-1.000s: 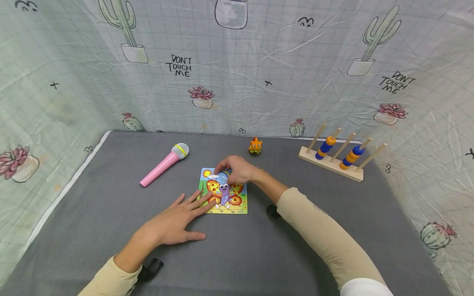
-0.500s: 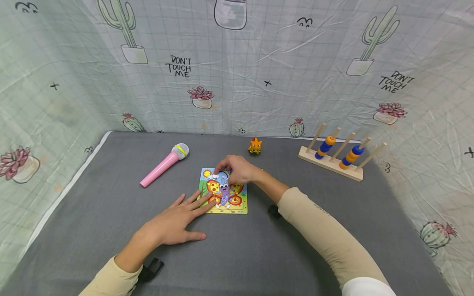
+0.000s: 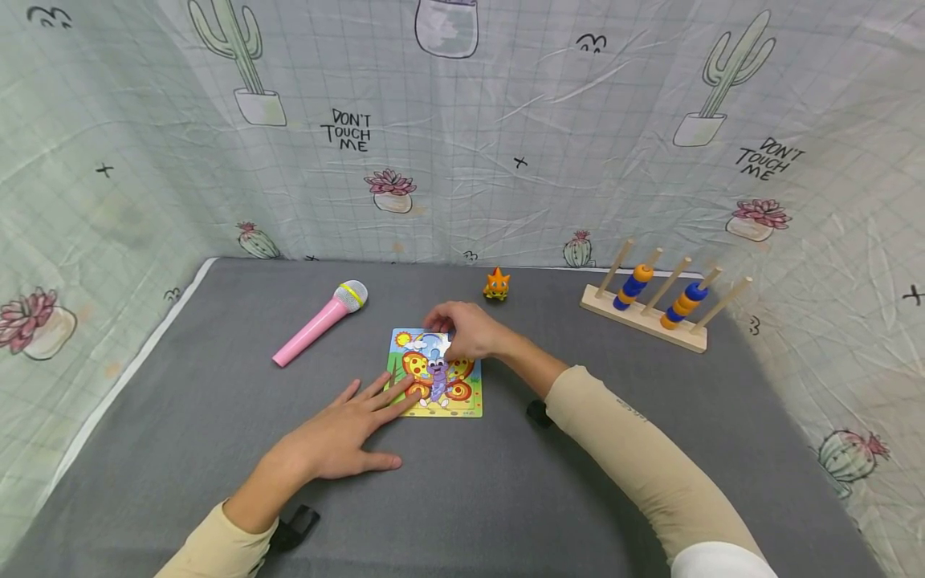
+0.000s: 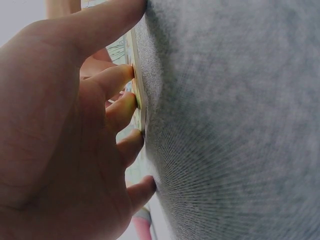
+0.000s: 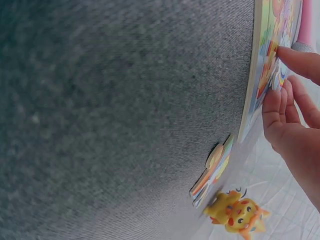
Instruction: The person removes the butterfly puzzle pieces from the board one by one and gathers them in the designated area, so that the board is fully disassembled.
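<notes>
a right hand, thumb and fingertips curled together, appears to pinch a small, pale puzzle piece with a rounded knob at the top edge of a square, brightly printed butterfly puzzle board. a left hand, palm down with fingers spread, grips nothing; its fingertips rest on the board's left edge. the board lies flat on the table, between the two hands.

the tight spot is the corner under the right hand: a tilted piece could catch its knob on a neighbour and, pressed too hard, lift that one out. should the left fingertips ease off, the thin board could skid on the grey cloth. a stray knuckle might also scatter the loose, flat, multicoloured puzzle pieces lying just beyond the board, which has a pale, stiff edge and a smooth face.

farther out stand a spiky orange-and-yellow toy figure, seemingly plastic, and a pale wooden bead rack with five slanting pegs, two threaded with rounded blue and orange beads. at left lies a smooth pink toy microphone with a silvery, rounded head. a creased, cactus-print fabric backdrop hangs behind.
</notes>
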